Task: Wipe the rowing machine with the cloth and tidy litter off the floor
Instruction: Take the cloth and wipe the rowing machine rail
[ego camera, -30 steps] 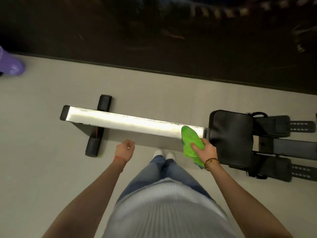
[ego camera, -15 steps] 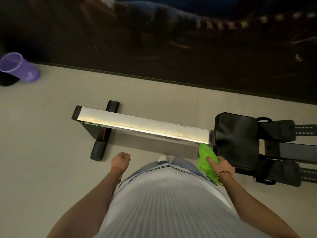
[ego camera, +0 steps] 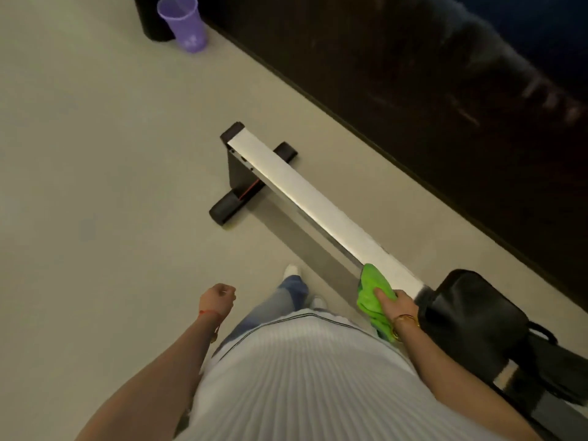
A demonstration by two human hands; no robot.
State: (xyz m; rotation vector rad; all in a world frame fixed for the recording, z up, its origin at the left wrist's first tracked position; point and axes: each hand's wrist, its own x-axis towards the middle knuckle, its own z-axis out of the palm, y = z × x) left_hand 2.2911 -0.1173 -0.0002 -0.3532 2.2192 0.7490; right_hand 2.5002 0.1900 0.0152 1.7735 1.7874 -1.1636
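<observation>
The rowing machine's silver rail [ego camera: 305, 195] runs diagonally from upper left to its black seat [ego camera: 471, 316] at lower right. My right hand [ego camera: 399, 305] holds a bright green cloth [ego camera: 372, 291] against the near side of the rail, just before the seat. My left hand [ego camera: 218, 299] hangs free over the floor with its fingers curled, holding nothing. A purple plastic cup [ego camera: 184, 22] lies on the floor at the top left, by a dark base.
A black foot bar [ego camera: 229, 206] crosses under the rail's far end. A dark wall [ego camera: 413, 74] runs along the right behind the machine. Pale floor [ego camera: 95, 186] stretches to the left. My feet [ego camera: 294, 272] stand beside the rail.
The view has swung left, so the rail now lies diagonally and the purple cup shows fully. My right hand with the cloth has slipped from the rail's top to its near side.
</observation>
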